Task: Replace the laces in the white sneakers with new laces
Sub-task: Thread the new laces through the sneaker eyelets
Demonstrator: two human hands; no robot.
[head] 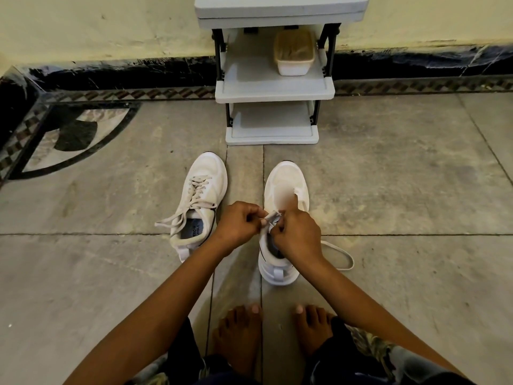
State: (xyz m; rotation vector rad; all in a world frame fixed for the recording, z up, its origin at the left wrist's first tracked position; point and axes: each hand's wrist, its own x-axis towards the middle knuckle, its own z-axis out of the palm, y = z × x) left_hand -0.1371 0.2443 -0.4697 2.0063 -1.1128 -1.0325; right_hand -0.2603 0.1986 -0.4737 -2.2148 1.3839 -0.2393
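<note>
Two white sneakers stand side by side on the stone floor (388, 190), toes pointing away from the person. The left sneaker (204, 190) is threaded with greyish laces (197, 190) whose loose ends trail off to its left; its printed insole (194, 230) shows inside the opening. The right sneaker (286, 187) shows no lacing over its front. Both hands meet above its tongue: the left hand (240, 225) and the right hand (295, 234) each have curled fingers pinching a short white lace end (273, 217) between them. A loop of lace (341, 258) lies on the floor just right of this sneaker; whether it joins the pinched piece I cannot tell.

Beyond the sneakers, a grey plastic shelf rack (274, 94) stands against the wall. On its middle shelf sits a white tub (294, 66) closed with a translucent lid (294, 47); something brownish shows through, too blurred to name. Bare feet (238, 334) rest at the bottom edge.
</note>
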